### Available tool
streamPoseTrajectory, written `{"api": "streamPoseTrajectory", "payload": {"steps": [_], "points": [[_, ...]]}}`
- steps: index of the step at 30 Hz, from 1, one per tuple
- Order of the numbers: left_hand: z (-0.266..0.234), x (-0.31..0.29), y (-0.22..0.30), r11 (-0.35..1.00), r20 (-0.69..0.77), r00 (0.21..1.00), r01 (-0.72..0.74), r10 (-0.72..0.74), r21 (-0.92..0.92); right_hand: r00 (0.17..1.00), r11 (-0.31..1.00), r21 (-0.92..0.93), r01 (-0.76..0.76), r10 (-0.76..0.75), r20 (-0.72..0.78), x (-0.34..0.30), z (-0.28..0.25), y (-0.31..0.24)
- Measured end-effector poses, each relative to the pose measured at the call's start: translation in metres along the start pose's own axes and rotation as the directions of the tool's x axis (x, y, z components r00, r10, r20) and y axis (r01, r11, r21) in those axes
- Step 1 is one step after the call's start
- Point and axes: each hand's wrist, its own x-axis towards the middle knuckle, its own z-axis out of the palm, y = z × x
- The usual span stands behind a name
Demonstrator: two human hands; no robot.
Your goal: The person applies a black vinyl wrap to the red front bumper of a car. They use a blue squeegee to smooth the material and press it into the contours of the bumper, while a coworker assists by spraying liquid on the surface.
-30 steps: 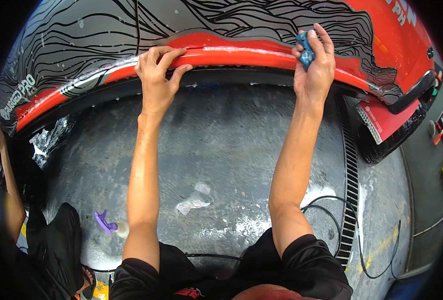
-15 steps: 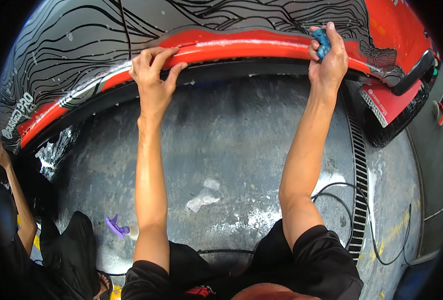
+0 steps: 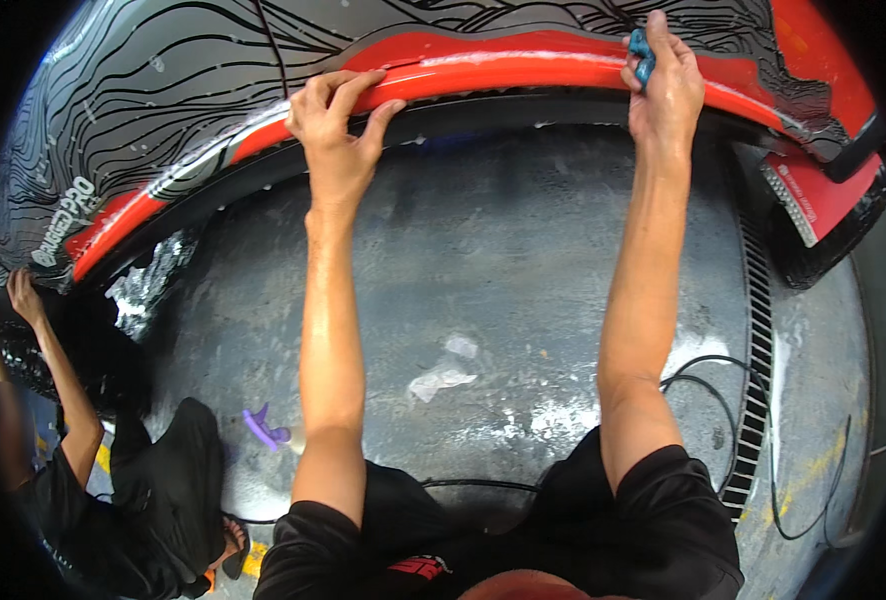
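Underfoot, the wet grey concrete floor (image 3: 523, 260) shines with patches of suds, and above it curves the car body (image 3: 193, 90), grey with black wavy lines and edged by a red trim strip (image 3: 503, 70). Both arms reach straight up to that strip. The left hand (image 3: 338, 125) lies open on it, fingers spread over the red edge and thumb below. The right hand (image 3: 668, 85) is closed around a small blue pad (image 3: 642, 55), pressed against the strip, well apart from the left hand. Below the right forearm a black cable (image 3: 708, 375) loops across the floor beside a long drain grate (image 3: 758, 330). Beneath the left elbow lies a purple tool (image 3: 263, 428), with a scrap of white paper (image 3: 441, 380) between the arms. Far off to the left, another person (image 3: 73, 440) crouches with one hand raised to the car.
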Motion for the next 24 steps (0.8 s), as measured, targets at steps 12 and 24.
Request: {"api": "streamPoseTrajectory", "payload": {"steps": [12,24], "points": [[-0.004,-0.002,0.0,1.0,0.017,1.0,0.005,-0.005,0.01,0.901,0.809,-0.521,0.272,-0.023,0.434,-0.056,0.057,-0.027],[-0.002,-0.001,0.0,0.999,0.013,1.0,0.016,-0.016,0.051,0.841,0.608,-0.595,0.525,-0.263,0.473,-0.073,0.078,0.019]]}}
